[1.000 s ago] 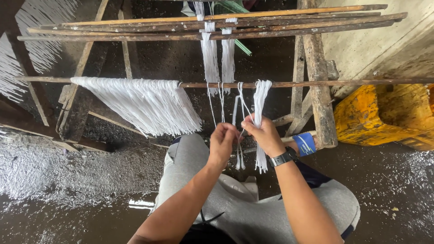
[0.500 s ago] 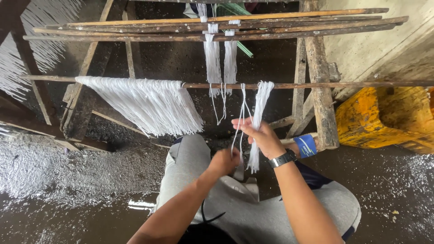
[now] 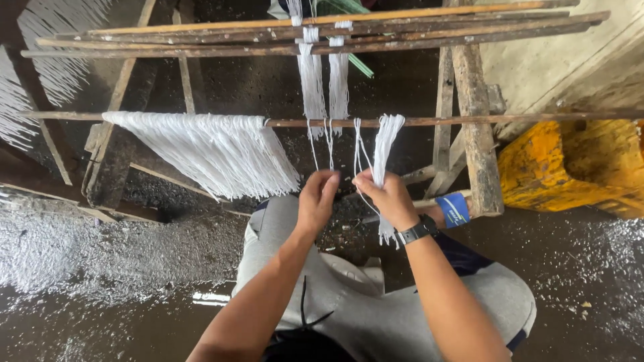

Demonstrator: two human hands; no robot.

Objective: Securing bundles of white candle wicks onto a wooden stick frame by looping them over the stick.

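A bunch of white noodle-like strands hangs over a thin wooden rod. My right hand, with a black watch on its wrist, grips this bunch partway down. My left hand is raised beside it, fingers closed on a few thin loose strands that hang from the same rod. A wide sheet of white strands drapes over the rod to the left. Two more bunches hang from the upper poles.
A rough wooden rack of poles and posts stands in front. A yellow container sits at the right. More white strands hang at the far left. The floor is wet and dark. My grey-trousered knees are below.
My left hand dropped toward my knee half a second ago and has come back up beside the right hand at the hanging strands. The right hand stayed on its bunch.
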